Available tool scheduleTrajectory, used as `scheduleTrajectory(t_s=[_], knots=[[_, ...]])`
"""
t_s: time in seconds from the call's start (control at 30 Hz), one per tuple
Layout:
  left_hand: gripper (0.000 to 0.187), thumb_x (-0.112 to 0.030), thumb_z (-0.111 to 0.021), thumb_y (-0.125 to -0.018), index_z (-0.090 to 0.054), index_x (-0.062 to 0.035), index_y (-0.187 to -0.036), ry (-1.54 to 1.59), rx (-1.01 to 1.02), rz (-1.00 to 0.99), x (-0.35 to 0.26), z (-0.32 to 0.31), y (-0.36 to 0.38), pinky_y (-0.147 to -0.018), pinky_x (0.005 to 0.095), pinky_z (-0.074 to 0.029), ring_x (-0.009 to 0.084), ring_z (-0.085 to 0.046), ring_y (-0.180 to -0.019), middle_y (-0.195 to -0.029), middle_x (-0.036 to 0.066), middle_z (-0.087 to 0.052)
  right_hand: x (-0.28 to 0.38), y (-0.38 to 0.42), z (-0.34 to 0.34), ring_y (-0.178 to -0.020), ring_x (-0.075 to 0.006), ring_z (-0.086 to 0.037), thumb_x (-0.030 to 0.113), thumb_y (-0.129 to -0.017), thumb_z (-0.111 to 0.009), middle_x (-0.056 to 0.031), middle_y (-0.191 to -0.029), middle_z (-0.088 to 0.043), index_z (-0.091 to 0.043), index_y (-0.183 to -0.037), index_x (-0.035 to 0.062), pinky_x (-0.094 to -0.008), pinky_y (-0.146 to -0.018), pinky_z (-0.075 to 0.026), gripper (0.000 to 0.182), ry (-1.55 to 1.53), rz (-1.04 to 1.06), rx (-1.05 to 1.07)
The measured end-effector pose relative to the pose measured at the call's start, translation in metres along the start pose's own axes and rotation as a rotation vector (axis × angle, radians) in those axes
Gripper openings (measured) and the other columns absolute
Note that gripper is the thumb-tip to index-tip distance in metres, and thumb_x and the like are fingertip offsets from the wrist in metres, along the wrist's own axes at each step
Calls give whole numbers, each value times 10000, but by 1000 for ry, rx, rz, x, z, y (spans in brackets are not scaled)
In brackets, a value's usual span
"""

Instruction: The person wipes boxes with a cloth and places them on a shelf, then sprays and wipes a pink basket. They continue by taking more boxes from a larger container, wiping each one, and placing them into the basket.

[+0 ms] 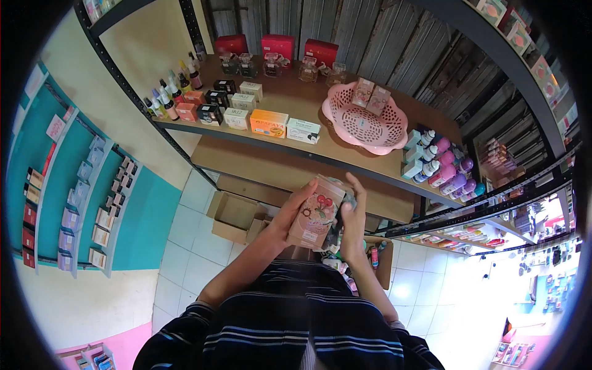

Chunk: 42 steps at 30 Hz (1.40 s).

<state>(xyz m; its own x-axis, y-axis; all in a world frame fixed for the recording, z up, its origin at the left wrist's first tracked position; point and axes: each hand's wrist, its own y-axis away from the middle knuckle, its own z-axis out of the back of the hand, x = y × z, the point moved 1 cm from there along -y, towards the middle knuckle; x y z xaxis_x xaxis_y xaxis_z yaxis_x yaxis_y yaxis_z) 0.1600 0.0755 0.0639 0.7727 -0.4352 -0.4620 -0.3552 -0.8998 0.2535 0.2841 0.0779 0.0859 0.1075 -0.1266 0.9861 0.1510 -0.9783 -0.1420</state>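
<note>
My left hand (292,213) is closed around the side of a pink cardboard box (317,216) with red cherries printed on its face. The box is held upright and slightly tilted in front of my chest. At its right side, my right hand (354,225) is closed on a crumpled grey-green piece (336,231) that looks like cloth, pressed near the box's edge. The right fingers are partly hidden. On the shelf ahead, a pink perforated basket (336,120) holds two similar pink boxes (371,96).
The brown shelf (290,151) carries small soap boxes (269,123), dropper bottles (168,105), perfume bottles (272,65) and pink and purple bottles (441,176). Below stand an open cardboard box (231,231) and another carton (384,271) with bottles. Wall shelves (92,185) are at left.
</note>
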Motion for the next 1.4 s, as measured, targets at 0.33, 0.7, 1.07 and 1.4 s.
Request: scheduleTrajectory(t_s=[0.33, 0.7, 1.07, 1.4], knots=[[593, -341, -716, -679, -476, -12, -1112, -1000, 23, -447, 1, -17, 7, -759, 307, -456, 165, -529, -901, -985, 90, -512, 33, -9, 38, -1001, -281, -490, 74, -667, -673, -159, -1172, -424, -551, -1070, 16, -365, -878, -384, 425, 464, 207, 464], [743, -430, -741, -596, -455, -83, -1187, -1566, -66, -976, -4, -67, 36, -741, 390, -468, 336, -532, -924, -1093, 170, -422, 28, 17, 41, -1089, -250, -459, 6, -715, -608, -181, -1128, -465, -543, -968, -64, -355, -908, -392, 270, -375, 246, 232], [782, -443, -744, -590, -439, -47, -1191, -1580, 115, -789, 1, -61, 27, -770, 353, -466, 303, -536, -949, -1112, 164, -426, 42, 8, 72, -978, -200, -515, -13, -629, -658, -178, -1110, -514, -535, -934, -24, -321, -830, -441, 329, 201, 301, 428], [530, -322, -629, -773, -449, 2, -1152, -301, 113, -276, 40, -15, 7, -587, 248, -464, 96, -542, -702, -877, 60, -561, 20, 1, 71, -869, -124, -537, -24, -689, -676, -102, -975, -536, -452, -1081, 5, -212, -654, -483, 452, -163, 114, 5]])
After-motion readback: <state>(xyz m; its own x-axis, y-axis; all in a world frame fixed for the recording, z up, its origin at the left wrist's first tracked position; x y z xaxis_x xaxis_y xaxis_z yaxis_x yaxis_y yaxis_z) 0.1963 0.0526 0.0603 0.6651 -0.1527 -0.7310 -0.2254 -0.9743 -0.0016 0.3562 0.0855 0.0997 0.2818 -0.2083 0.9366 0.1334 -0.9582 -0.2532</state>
